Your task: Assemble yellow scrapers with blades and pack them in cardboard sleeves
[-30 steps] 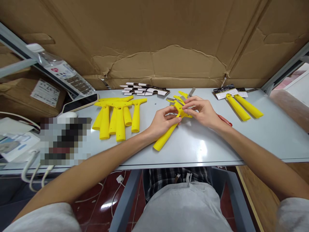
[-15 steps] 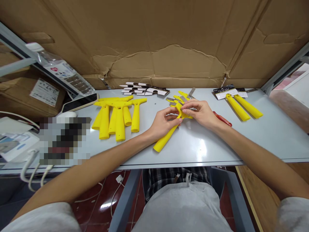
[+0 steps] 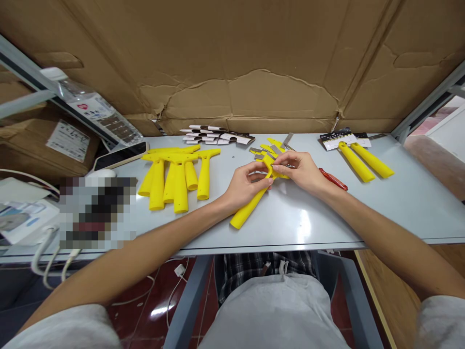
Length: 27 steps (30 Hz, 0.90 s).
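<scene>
A yellow T-shaped scraper handle lies slanted in my left hand, its round grip end toward the table's front edge. The fingers of that hand close around its neck, just below the head. My right hand pinches at the head of the same handle; something small and dark shows at its fingertips, too small to name. Behind the hands lie yellow plastic pieces and metal blades in a loose pile, partly hidden. A red tool rests beside my right wrist, partly covered by it.
Several yellow T-shaped handles stand in a group at left. Folded black-and-white cards lie at the back. Two yellow scrapers with printed cards lie at right. A phone and a plastic bottle are at far left, before cardboard.
Both hands keep nearly the same place on the yellow handle. The right fingertips have shifted very slightly at its head; the view has moved a little.
</scene>
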Each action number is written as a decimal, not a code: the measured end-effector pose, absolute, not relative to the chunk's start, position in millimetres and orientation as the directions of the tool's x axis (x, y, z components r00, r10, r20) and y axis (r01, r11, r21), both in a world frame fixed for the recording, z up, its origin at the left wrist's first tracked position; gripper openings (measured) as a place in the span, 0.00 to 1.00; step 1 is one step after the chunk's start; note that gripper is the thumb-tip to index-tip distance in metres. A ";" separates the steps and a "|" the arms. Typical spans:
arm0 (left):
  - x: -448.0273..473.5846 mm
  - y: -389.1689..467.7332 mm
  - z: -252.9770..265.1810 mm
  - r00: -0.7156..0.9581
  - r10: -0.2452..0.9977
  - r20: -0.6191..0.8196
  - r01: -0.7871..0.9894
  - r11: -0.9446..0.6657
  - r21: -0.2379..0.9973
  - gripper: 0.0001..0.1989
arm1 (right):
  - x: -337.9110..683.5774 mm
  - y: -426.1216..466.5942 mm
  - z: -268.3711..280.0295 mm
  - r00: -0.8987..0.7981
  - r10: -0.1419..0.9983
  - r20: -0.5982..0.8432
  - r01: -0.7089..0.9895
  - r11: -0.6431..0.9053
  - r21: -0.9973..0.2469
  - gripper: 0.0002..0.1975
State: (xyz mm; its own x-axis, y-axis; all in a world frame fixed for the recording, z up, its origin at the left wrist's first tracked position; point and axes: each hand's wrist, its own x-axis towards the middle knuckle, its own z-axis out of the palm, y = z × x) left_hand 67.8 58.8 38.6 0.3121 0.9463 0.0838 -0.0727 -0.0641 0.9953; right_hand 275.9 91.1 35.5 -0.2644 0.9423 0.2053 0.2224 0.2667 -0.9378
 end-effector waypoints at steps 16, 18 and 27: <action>67.6 58.9 37.5 0.321 0.942 0.095 -0.056 -0.081 0.995 0.22 | 271.1 85.0 44.1 -0.283 0.929 0.241 0.294 0.323 -0.900 0.16; 67.5 59.3 36.6 0.323 0.942 0.092 -0.041 -0.083 0.996 0.22 | 270.9 85.4 43.9 -0.282 0.930 0.235 0.299 0.318 -0.900 0.16; 67.4 59.5 34.7 0.320 0.941 0.111 -0.028 -0.107 0.994 0.20 | 268.9 86.3 41.0 -0.272 0.938 0.216 0.295 0.295 -0.909 0.14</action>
